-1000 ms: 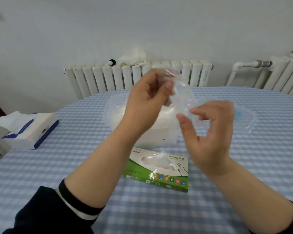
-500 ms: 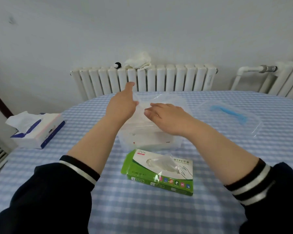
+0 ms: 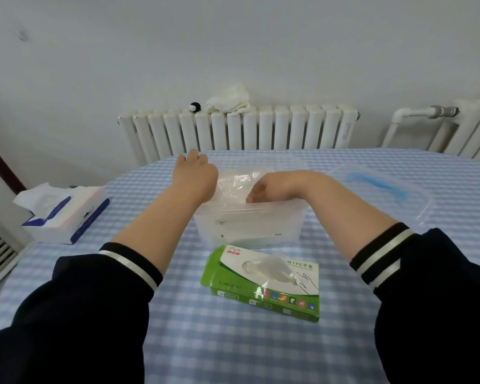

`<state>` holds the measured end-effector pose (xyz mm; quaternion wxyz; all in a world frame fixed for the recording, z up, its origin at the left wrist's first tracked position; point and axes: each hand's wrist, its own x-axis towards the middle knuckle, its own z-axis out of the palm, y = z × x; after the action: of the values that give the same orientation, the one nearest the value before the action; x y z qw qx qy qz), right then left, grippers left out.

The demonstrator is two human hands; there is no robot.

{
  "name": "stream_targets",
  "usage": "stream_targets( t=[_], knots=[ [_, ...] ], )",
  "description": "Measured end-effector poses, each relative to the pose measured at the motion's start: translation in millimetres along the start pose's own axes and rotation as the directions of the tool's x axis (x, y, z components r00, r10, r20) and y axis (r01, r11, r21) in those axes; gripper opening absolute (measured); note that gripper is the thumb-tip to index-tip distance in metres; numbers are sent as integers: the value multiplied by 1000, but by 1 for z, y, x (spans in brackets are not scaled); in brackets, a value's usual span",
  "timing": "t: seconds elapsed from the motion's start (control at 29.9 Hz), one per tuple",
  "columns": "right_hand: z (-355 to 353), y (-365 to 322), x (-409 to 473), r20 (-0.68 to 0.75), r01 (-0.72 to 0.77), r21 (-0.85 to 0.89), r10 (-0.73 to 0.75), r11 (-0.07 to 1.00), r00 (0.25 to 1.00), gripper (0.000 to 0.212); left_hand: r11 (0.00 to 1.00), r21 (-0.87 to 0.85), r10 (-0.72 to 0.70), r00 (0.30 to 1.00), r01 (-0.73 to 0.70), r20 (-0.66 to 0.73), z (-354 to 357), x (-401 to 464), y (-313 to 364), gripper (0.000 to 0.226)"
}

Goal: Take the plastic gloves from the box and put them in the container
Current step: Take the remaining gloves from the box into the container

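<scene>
Both hands reach into the clear rectangular plastic container (image 3: 248,220): left hand (image 3: 196,178) and right hand (image 3: 263,189) press thin transparent plastic gloves (image 3: 233,184) down; finger grip indeterminable. Green-and-white glove box (image 3: 263,284) lies nearer on the checked surface (image 3: 233,342).

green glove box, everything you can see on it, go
The green glove box is a flat, soft-looking pack, green sides, white top with a pink logo, printed text, a hand outline and a row of small icons along the near edge. It lies flat on the checked tablecloth, just in front of the clear container, turned slightly askew. A clear plastic glove sticks out of its top opening. Neither hand touches it.
</scene>
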<state>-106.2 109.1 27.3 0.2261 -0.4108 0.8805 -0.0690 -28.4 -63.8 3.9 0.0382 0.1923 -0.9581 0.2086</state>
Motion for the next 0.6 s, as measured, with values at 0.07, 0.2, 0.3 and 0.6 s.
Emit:
stream_targets(
  t=[0.07, 0.2, 0.3, 0.6],
  knots=[
    [0, 4, 1, -233, 53, 81, -33, 995, 972, 34, 999, -34, -24, 1000, 23, -19, 0, 0, -3, 19],
    [2, 13, -10, -610, 200, 206, -34, 958, 791, 19, 971, -224, -103, 992, 84, -71, -9, -10, -10, 22],
    [12, 16, -25, -756, 346, 323, 20, 881, 654, 14, 908, -411, -175, 962, 75, -212, -13, -28, -10, 22],
    [77, 3, -80, -863, 586, 167, -169, 793, 475, 7, 700, -711, -256, 906, -66, -336, -7, -67, 3, 22]
  ],
)
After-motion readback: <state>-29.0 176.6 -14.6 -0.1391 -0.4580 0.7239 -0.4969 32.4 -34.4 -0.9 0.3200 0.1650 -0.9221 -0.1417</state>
